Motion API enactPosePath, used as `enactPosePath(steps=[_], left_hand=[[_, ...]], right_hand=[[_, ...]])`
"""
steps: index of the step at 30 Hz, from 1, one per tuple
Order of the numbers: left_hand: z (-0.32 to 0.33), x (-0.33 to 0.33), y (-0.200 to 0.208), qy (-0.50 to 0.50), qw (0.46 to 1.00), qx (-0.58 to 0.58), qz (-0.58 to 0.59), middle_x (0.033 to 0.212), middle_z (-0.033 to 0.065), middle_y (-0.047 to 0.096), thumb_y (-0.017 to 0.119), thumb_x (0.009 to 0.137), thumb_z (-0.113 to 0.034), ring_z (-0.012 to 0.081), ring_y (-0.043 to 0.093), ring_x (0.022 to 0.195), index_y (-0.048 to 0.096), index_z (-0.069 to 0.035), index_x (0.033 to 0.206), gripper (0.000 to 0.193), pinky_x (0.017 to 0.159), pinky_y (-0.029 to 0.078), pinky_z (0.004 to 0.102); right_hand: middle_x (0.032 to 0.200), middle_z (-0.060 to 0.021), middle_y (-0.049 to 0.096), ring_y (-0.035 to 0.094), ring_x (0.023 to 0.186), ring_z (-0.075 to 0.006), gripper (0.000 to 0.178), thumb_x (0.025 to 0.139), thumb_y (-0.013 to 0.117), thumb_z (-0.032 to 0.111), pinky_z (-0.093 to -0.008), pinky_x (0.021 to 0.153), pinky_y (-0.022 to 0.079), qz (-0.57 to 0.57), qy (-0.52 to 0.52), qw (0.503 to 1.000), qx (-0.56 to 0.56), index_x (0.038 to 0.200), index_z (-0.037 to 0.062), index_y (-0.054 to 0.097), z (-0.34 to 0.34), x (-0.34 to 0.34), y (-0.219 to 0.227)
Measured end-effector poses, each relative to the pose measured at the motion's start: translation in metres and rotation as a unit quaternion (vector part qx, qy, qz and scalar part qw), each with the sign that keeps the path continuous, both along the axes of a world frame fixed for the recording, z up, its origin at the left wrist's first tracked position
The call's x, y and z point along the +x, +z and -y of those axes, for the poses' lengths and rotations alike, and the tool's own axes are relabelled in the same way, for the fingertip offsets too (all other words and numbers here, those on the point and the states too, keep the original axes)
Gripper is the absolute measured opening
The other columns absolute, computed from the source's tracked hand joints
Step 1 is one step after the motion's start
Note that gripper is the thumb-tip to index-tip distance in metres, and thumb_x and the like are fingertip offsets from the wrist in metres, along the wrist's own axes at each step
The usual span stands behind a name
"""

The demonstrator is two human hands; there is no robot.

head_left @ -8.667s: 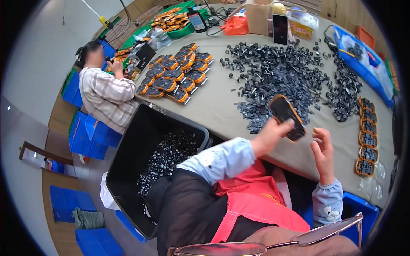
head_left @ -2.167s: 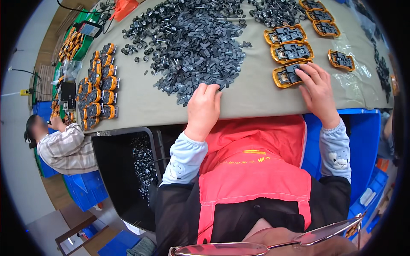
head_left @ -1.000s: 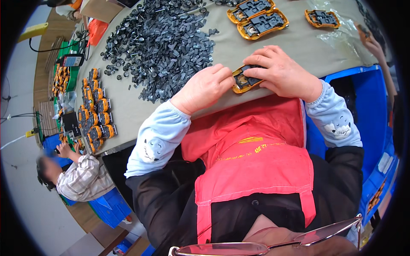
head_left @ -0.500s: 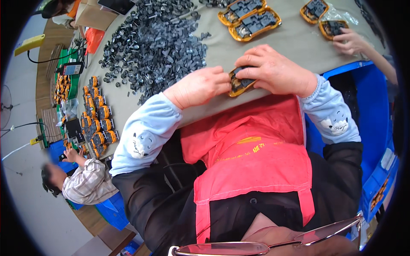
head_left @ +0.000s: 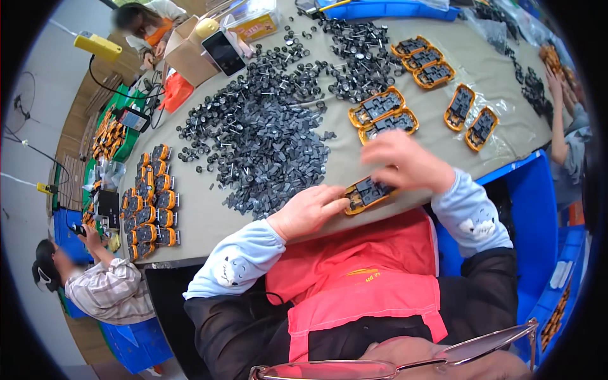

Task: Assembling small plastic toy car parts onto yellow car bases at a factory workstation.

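An orange shell with black parts set in it [head_left: 369, 194] lies at the near edge of the table in front of me. My left hand [head_left: 307, 212] grips its left end between thumb and fingers. Over its right end hovers my right hand [head_left: 408, 163], smeared by motion; whether its fingers hold anything does not show. Just beyond are two similar filled orange shells [head_left: 378, 106], side by side, the nearer one partly behind my right hand. To the left spreads a heap of small dark grey pieces [head_left: 272, 152], with small black wheels [head_left: 354, 47] around and beyond it.
More filled shells [head_left: 461, 104] lie to the right. Several orange-and-black assemblies [head_left: 149, 202] stand in rows at the left. A blue bin [head_left: 532, 196] sits beside my right arm. Co-workers are at the left [head_left: 104, 285], far left [head_left: 149, 28] and right [head_left: 563, 120].
My right hand has lifted off the orange shell; my left still grips it. The view has shifted, showing more of the table. A co-worker's hand has left a shell at the right.
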State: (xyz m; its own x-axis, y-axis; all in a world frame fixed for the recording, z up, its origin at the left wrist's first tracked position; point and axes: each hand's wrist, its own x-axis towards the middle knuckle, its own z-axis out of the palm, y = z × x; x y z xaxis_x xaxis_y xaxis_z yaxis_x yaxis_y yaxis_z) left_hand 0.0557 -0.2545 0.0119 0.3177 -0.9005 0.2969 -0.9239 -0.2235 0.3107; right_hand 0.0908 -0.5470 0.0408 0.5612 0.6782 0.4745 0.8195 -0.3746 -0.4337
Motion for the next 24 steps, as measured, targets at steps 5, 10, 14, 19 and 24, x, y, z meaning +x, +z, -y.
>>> enactPosePath(steps=[5,10,14,19,24], left_hand=[[-0.031,-0.011,0.000,0.186,0.979,-0.085,-0.023,0.118,0.0167,0.061,0.073,0.080,0.001,0.0296,0.065,0.092,0.069,-0.006,0.106,0.027,0.077,0.056,0.0375],[-0.079,-0.006,0.010,0.285,0.953,-0.097,0.041,0.103,0.0124,0.066,0.070,0.084,0.002,0.0311,0.066,0.090,0.070,-0.005,0.095,0.014,0.078,0.055,0.0374],[-0.144,0.018,0.003,0.482,0.866,-0.133,0.022,0.095,0.0142,0.064,0.065,0.090,-0.005,0.0354,0.065,0.089,0.068,-0.005,0.092,0.004,0.076,0.054,0.0421],[-0.155,0.087,0.001,0.522,0.842,-0.124,0.060,0.096,0.0147,0.066,0.066,0.093,-0.016,0.0369,0.066,0.089,0.070,-0.006,0.094,0.011,0.077,0.053,0.0457],[-0.109,0.154,0.007,0.640,0.763,0.076,-0.041,0.102,0.0220,0.073,0.067,0.086,-0.046,0.0395,0.070,0.100,0.075,-0.006,0.099,0.043,0.087,0.055,0.0489]], right_hand=[[0.102,-0.0128,0.066,0.066,0.097,-0.0350,0.026,0.091,0.067,0.021,-0.0453,0.083,0.055,0.039,-0.236,0.966,-0.099,0.114,0.0096,0.066,-0.023,0.111,-0.006],[0.099,-0.0110,0.066,0.068,0.096,-0.0345,0.022,0.087,0.066,0.015,-0.0447,0.078,0.056,0.096,-0.234,0.929,-0.269,0.107,0.0107,0.070,-0.025,0.171,-0.036],[0.098,-0.0125,0.072,0.070,0.088,-0.0272,0.016,0.089,0.066,0.014,-0.0386,0.077,0.054,-0.107,-0.226,0.963,0.103,0.102,0.0051,0.070,-0.023,0.181,-0.027],[0.090,-0.0011,0.069,0.063,0.080,-0.0087,0.020,0.090,0.067,0.011,-0.0244,0.071,0.050,-0.336,-0.177,0.910,0.168,0.106,-0.0002,0.067,-0.032,0.144,0.007],[0.093,-0.0006,0.068,0.062,0.081,-0.0077,0.017,0.091,0.068,0.004,-0.0236,0.075,0.052,-0.307,-0.165,0.924,0.157,0.107,-0.0006,0.069,0.004,0.030,0.008]])
